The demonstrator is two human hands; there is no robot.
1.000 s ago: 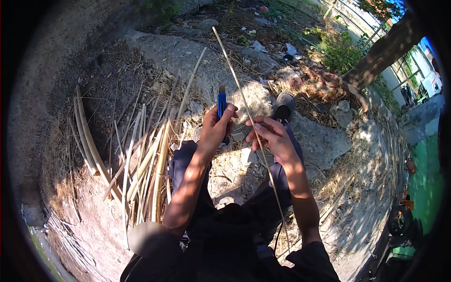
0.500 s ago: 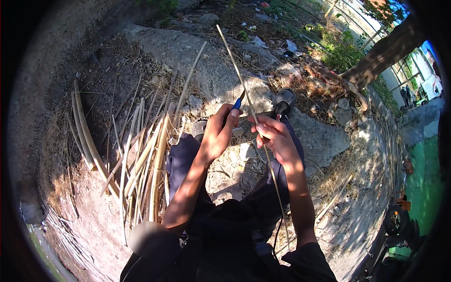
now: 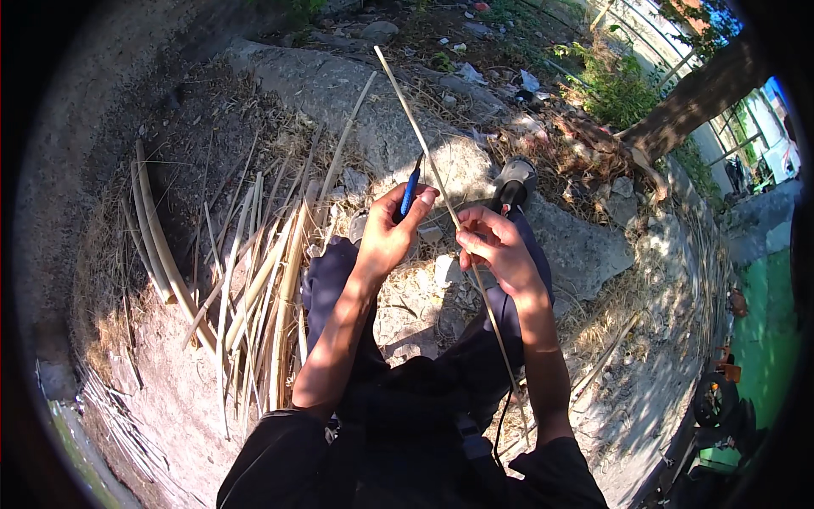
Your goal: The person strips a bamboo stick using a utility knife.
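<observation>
Sunlit, shadow-dappled dirt ground (image 3: 174,382) — 1 leaning tree trunk (image 3: 695,106) at upper right, a green surface (image 3: 765,331) below.

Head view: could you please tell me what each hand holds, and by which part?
The left hand grips a blue-handled knife by its handle; the right hand holds a thin stick partway along.

1 leafy shrub (image 3: 623,95) stands just left of the slanting tree trunk (image 3: 699,102); dry plant litter (image 3: 581,155) lies by the trunk's base; a green surface (image 3: 765,331) and 1 black-tyred wheel (image 3: 716,400) show well below the trunk.
</observation>
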